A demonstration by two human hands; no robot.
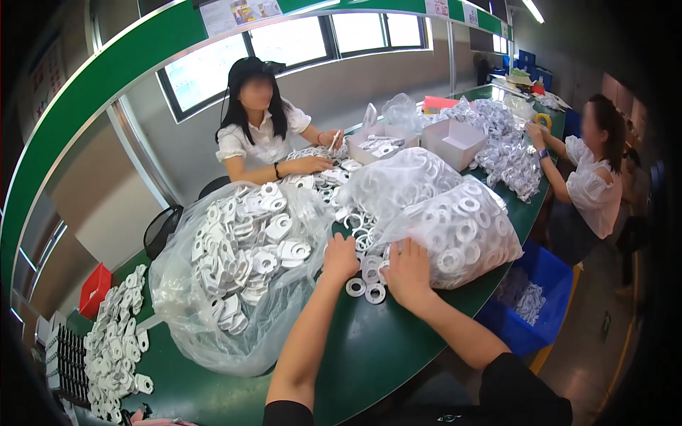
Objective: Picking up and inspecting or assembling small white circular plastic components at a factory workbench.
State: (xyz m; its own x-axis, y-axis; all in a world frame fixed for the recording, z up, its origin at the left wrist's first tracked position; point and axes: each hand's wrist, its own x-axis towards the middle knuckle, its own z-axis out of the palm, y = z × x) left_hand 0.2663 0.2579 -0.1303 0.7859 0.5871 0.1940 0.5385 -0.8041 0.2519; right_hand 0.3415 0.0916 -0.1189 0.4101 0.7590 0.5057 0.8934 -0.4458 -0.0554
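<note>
My left hand (340,257) rests palm down on the green table (369,348), fingers among loose white plastic rings (364,288). My right hand (406,270) lies flat beside it, fingers spread over more rings at the mouth of a clear plastic bag of white rings (462,234). Neither hand visibly grips anything. To the left of my hands sits a large open clear bag of white flat plastic parts (238,255). Loose rings lie just below both hands.
A person in a white shirt (259,135) sits across the table handling parts; another person (593,177) sits at the right. White boxes (451,140) stand at the back. Stacked white parts (114,334) lie at the left. A blue crate (533,298) stands below the table's right edge.
</note>
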